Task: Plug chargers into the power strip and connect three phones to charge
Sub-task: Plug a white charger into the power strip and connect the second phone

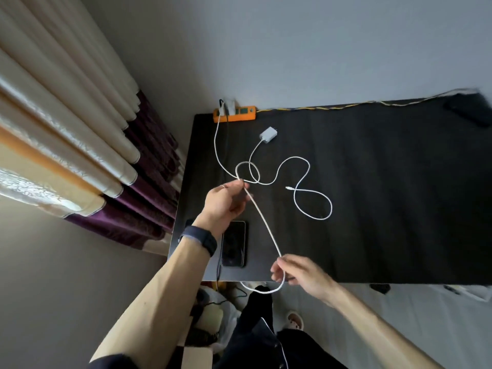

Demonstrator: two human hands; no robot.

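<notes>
An orange power strip [241, 117] lies at the far left corner of the dark table [372, 195], with a white charger [231, 106] and a black plug in it. A white cable [217, 145] runs from that charger to my left hand [226, 201], which pinches it, then stretches down to my right hand [295, 272], which grips it near the table's front edge. A second white charger [269, 135] lies loose on the table, its cable [314, 209] coiled with the free plug end [288, 187] showing. A black phone [233, 243] lies face up beside my left wrist.
Striped curtains [80, 145] hang at the left. A yellow cord [332, 107] runs along the table's back edge to the right. A dark object [471, 110] sits at the far right corner. Bags and clutter [210, 315] lie on the floor below the table's front edge.
</notes>
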